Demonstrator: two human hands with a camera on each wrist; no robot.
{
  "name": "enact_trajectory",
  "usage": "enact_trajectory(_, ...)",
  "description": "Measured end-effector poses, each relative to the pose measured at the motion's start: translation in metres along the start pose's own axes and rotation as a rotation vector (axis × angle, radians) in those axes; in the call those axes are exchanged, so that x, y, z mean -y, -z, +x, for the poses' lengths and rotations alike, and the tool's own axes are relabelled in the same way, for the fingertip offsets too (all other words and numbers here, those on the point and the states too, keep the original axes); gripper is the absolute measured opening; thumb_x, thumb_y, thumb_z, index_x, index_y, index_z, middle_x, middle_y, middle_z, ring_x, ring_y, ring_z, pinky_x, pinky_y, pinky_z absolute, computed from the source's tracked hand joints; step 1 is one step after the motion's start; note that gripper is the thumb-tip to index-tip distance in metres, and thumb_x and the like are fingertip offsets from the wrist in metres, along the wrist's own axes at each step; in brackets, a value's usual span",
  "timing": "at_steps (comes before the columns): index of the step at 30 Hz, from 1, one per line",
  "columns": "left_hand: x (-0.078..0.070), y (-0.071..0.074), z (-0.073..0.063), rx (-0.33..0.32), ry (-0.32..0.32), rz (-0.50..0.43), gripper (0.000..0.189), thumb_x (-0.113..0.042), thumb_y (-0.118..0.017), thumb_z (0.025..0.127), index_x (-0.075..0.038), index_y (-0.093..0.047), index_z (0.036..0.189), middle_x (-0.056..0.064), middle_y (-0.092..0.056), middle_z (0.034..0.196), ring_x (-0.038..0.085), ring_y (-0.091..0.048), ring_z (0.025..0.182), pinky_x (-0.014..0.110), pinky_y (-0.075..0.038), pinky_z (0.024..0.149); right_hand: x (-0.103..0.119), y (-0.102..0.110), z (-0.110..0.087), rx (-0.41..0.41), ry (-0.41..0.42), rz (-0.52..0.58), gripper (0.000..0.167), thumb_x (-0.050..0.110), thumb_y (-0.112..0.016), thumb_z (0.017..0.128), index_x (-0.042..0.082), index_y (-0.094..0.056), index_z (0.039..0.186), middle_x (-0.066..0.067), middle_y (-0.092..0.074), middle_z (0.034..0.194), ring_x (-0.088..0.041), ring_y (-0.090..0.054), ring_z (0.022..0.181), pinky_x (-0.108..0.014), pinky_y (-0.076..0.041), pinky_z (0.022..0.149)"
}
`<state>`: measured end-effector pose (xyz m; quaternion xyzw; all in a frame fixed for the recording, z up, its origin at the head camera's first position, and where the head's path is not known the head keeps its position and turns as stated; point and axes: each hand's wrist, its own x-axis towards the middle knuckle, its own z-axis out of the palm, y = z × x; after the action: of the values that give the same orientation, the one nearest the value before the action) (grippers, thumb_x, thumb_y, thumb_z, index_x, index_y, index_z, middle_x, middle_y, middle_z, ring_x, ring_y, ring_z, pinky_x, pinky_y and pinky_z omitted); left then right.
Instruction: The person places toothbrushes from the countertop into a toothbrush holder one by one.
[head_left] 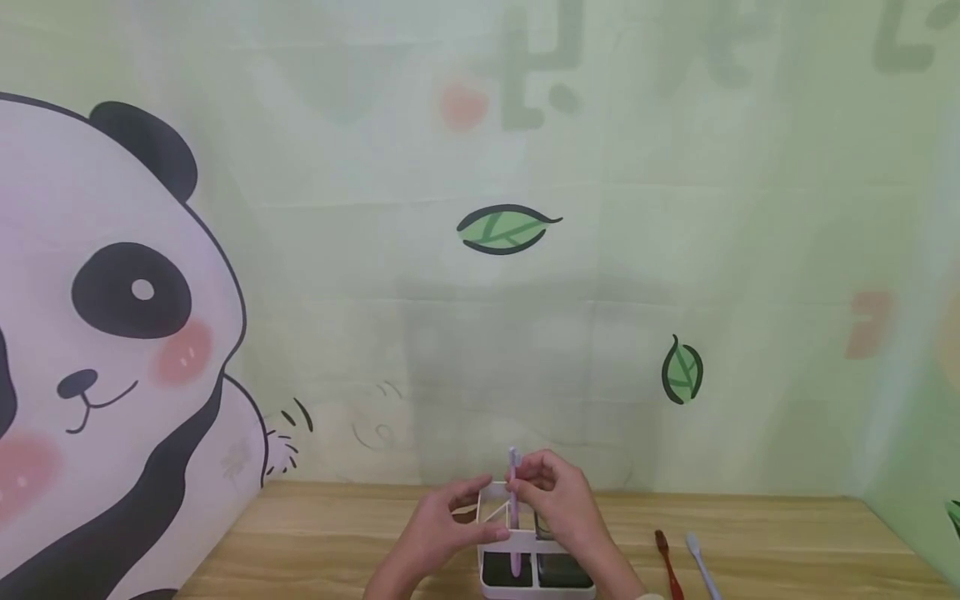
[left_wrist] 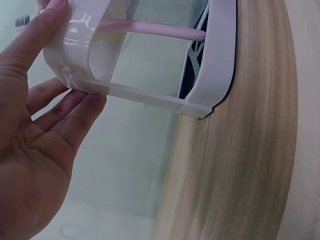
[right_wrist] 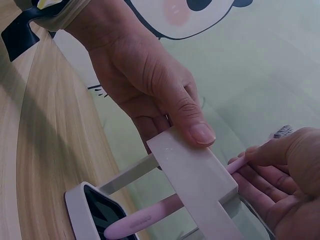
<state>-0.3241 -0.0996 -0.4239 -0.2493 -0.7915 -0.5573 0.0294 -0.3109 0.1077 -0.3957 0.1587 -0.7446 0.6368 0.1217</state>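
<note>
A white toothbrush holder [head_left: 543, 547] with dark base wells stands on the wooden table. My left hand [head_left: 438, 529] grips its upper frame from the left; in the left wrist view, that hand's [left_wrist: 37, 135] thumb and fingers lie on either side of the frame. A pink toothbrush [head_left: 515, 514] stands nearly upright in the holder's left slot, bristles up. Just below its head, my right hand [head_left: 562, 500] pinches it. The right wrist view has the toothbrush's handle end [right_wrist: 132, 224] at the dark base well, and part of the right hand [right_wrist: 300, 172] at the right edge.
On the table [head_left: 337, 533], right of the holder, lie a red-brown toothbrush [head_left: 667, 560] and a pale blue toothbrush [head_left: 701, 562]. A light green backdrop [head_left: 337, 275] with a printed panda and leaves rises behind the table.
</note>
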Motion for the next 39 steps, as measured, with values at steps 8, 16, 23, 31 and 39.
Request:
enact_trajectory(8,0.002,0.0002,0.0005,-0.001,-0.005,-0.006,0.069,-0.024,-0.091,0.088,0.003,-0.063,0.145,0.027,-0.063,0.144,0.046,-0.061,0.132,0.048,-0.059,0.103,0.0027,-0.0018,-0.0017,-0.013,0.021,-0.043,0.015,0.001,-0.077,0.096,-0.004,-0.069,0.108,-0.015,-0.078,0.104,-0.027,-0.075,0.097,-0.032,-0.065,0.082)
enact_trajectory(16,0.0033,-0.0005,0.0017,0.003,-0.016,-0.019,0.071,-0.023,-0.091,0.088,0.005,-0.061,0.145,0.03,-0.062,0.144,0.044,-0.063,0.131,0.049,-0.059,0.103,0.004,-0.003,-0.0025,-0.022,0.003,-0.079,0.013,0.002,-0.076,0.098,-0.002,-0.07,0.108,-0.012,-0.078,0.104,-0.026,-0.075,0.097,-0.031,-0.065,0.081)
enact_trajectory(23,0.0021,-0.0009,0.0005,-0.006,-0.009,-0.009,0.071,-0.023,-0.092,0.087,0.004,-0.062,0.145,0.03,-0.062,0.144,0.045,-0.064,0.129,0.05,-0.058,0.104,0.0035,-0.0031,-0.0026,-0.03,0.02,-0.105,0.013,0.003,-0.077,0.097,-0.001,-0.07,0.107,-0.012,-0.078,0.104,-0.026,-0.075,0.098,-0.034,-0.065,0.082)
enact_trajectory(31,0.0008,0.0003,0.0,0.006,-0.001,-0.01,0.07,-0.025,-0.091,0.088,0.004,-0.062,0.145,0.029,-0.063,0.144,0.048,-0.06,0.133,0.054,-0.057,0.105,0.0014,-0.0032,-0.0028,-0.027,0.024,-0.122,0.013,0.006,-0.077,0.097,0.0,-0.072,0.108,-0.01,-0.078,0.104,-0.025,-0.075,0.099,-0.036,-0.064,0.084)
enact_trajectory(39,0.0002,-0.0012,0.0,0.0,0.004,-0.017,0.071,-0.025,-0.091,0.088,0.004,-0.062,0.146,0.03,-0.062,0.144,0.045,-0.062,0.131,0.054,-0.057,0.105,0.002,-0.0012,-0.0037,-0.025,0.028,-0.141,0.014,0.009,-0.077,0.099,0.002,-0.073,0.11,-0.008,-0.078,0.106,-0.025,-0.075,0.104,-0.048,-0.062,0.095)
